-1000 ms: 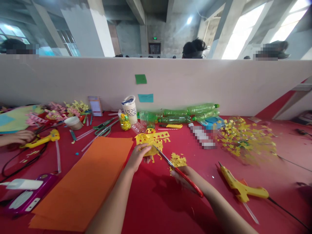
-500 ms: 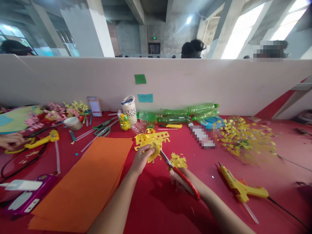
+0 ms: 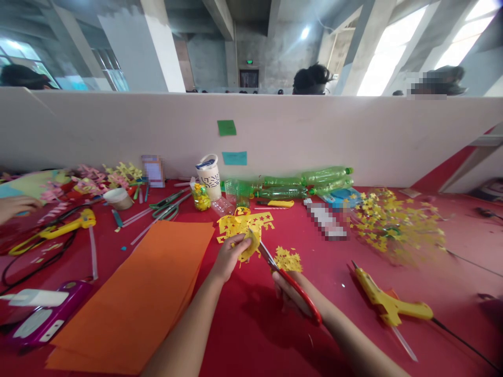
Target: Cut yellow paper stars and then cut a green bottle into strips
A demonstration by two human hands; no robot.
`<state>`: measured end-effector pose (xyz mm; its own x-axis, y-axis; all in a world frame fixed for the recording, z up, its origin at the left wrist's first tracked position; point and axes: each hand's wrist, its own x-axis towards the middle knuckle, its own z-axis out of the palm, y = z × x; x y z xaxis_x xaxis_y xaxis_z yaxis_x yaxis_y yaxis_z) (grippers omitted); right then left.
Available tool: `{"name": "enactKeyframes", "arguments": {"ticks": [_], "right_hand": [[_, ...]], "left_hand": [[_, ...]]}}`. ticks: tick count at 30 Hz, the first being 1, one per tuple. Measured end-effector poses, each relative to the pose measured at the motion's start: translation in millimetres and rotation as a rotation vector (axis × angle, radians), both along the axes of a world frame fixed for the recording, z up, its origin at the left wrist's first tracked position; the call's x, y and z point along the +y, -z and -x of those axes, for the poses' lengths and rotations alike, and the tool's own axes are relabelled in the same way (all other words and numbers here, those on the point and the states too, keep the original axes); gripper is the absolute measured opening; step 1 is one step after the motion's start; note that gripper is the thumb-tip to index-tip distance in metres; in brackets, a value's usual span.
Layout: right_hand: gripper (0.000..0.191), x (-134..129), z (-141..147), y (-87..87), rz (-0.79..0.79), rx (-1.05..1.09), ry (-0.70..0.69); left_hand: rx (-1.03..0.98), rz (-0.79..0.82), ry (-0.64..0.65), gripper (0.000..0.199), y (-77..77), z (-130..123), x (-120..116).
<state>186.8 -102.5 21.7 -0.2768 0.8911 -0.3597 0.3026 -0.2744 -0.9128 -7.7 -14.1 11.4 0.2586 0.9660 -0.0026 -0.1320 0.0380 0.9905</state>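
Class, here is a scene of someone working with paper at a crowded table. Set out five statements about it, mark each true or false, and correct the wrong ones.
1. The right hand holds the red-handled scissors. True.
2. The left hand grips a green bottle. False: it holds yellow paper.
3. The green note is above the blue note. True.
4. The pile of yellow stars lies on the orange sheets. False: it lies on the red tabletop, to their right.
5. The white cup lies on its side. False: it stands upright.
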Motion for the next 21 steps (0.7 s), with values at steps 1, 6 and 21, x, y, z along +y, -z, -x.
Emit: {"name": "enactKeyframes", "arguments": {"ticks": [1,6,21], "right_hand": [[0.067,-0.3,0.5,-0.6,0.001,-0.001,0.012],[0.064,-0.4,0.6,-0.6,-0.002,0.002,0.019],[0.061,2.6,-3.6,-8.8,0.019,-0.062,0.032]], "left_hand": [[-0.002,0.004,-0.002,0.03,-0.1,0.2,-0.1],[-0.004,0.03,-0.026,0.03,-1.7,0.7,-1.3],[-0.087,0.195,-0.178,0.031,6.6,5.7,3.9]]}}
